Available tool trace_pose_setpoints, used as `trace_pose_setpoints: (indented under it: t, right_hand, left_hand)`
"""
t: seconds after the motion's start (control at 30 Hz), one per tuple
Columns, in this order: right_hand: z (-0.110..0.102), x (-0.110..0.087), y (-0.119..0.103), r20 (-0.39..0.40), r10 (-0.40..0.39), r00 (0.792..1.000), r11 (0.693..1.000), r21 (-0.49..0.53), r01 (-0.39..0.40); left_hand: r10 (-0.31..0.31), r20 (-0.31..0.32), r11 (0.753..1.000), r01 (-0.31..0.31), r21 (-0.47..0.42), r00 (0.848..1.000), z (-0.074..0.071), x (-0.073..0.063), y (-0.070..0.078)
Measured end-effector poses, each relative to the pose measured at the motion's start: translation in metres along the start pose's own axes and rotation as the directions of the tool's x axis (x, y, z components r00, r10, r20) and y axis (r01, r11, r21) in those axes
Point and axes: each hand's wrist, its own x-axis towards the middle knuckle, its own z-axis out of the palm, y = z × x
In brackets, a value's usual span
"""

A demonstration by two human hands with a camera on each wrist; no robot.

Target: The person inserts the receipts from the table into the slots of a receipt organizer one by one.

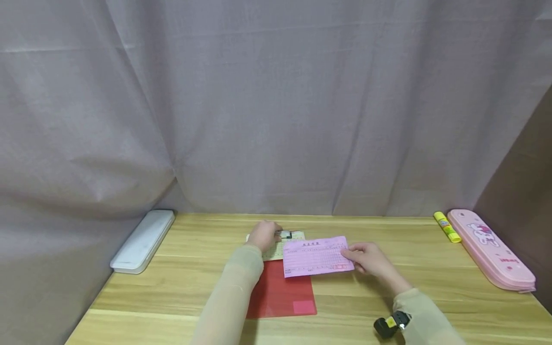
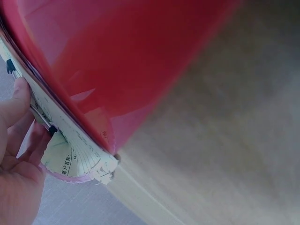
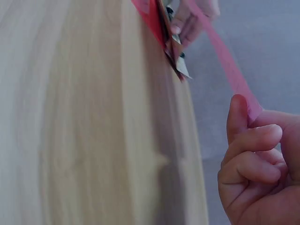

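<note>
My right hand (image 1: 370, 261) pinches the right edge of a pink receipt sheet (image 1: 316, 258), printed with a table and a red stamp. In the right wrist view the sheet (image 3: 227, 63) appears nearly edge-on, between thumb and index finger. At the top of a pale yellow receipt pad (image 1: 272, 251), my left hand (image 1: 264, 235) grips a black binder clip (image 1: 286, 235) with silver handles. The left wrist view shows thumb and fingers at the clip (image 2: 52, 129) on the fanned sheets. Under the pad lies a red folder (image 1: 280, 290), and the pink sheet partly covers both.
A white case (image 1: 144, 242) sits at the table's back left. Back right are a yellow glue stick (image 1: 447, 227) and a pink pencil case (image 1: 491, 249) with a rabbit picture. Grey curtains (image 1: 276, 115) hang behind the wooden table (image 1: 146, 297).
</note>
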Motion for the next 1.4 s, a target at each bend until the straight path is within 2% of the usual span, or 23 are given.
trace_pose_setpoints:
  t: [0.37,0.53,0.7,1.0,1.2,1.4]
  right_hand:
    - [0.038,0.014,-0.005,-0.010,0.069,0.998,0.995,0.071,-0.068]
    - [0.054,0.020,-0.009,-0.005,0.133,0.991,0.979,0.155,-0.131]
    - [0.067,0.026,-0.013,0.001,0.153,0.988,0.964,0.220,-0.149]
    - [0.085,0.032,-0.022,-0.012,0.179,0.984,0.956,0.240,-0.171]
    - [0.094,0.035,-0.026,-0.026,0.181,0.983,0.958,0.230,-0.170]
    - [0.101,0.040,-0.025,-0.075,0.190,0.979,0.971,0.159,-0.176]
  left_hand:
    - [-0.007,0.011,1.000,0.007,0.020,1.000,0.002,0.002,-0.001]
    - [-0.029,0.035,1.000,0.029,0.002,0.999,-0.002,0.001,0.001]
    - [-0.041,0.041,0.999,0.041,-0.009,0.998,-0.004,0.002,0.003]
    - [0.007,0.007,1.000,-0.007,0.006,1.000,-0.003,0.002,-0.002]
    - [-0.006,0.015,1.000,0.006,0.003,1.000,-0.004,0.002,-0.002]
    - [-0.016,0.022,1.000,0.016,-0.004,1.000,-0.002,0.002,-0.001]
